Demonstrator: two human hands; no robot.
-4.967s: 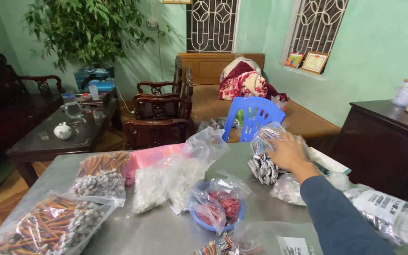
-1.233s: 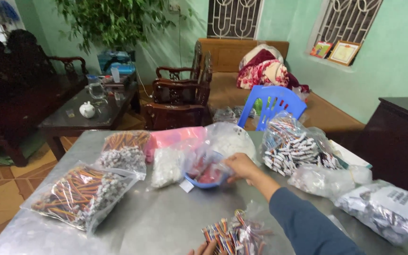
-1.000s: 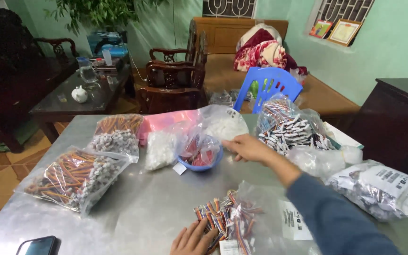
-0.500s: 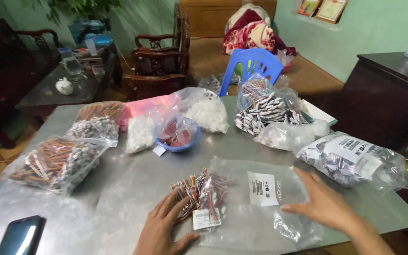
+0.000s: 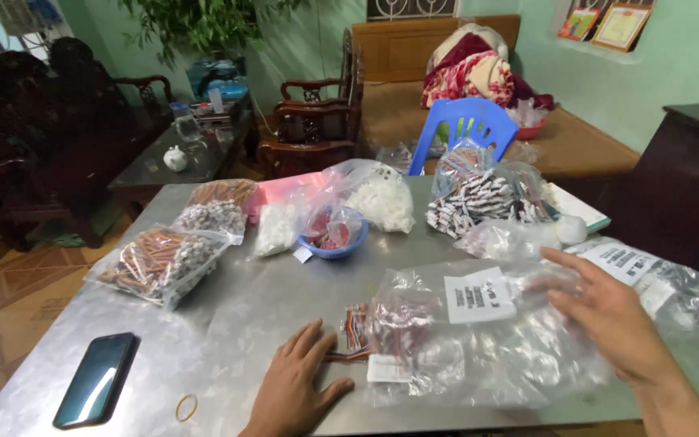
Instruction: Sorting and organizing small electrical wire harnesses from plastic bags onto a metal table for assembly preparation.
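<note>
Your left hand [image 5: 297, 388] flat, fingers spread on tabletop [image 5: 228, 316], touching coloured wire bundle [image 5: 353, 336] at edge of clear bag [image 5: 479, 340]; your right hand [image 5: 608, 316] open, fingers splayed over bag's right end, contact unclear through blur; bag holds small wired parts, white label on top; beyond hands, blue bowl [image 5: 333, 243] with red pieces inside plastic; phone [image 5: 95, 380] left of left hand; right wrist cut off by frame.

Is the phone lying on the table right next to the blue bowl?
No, the phone lies at the table's near left corner by a rubber band, far from the blue bowl among the bags.
</note>
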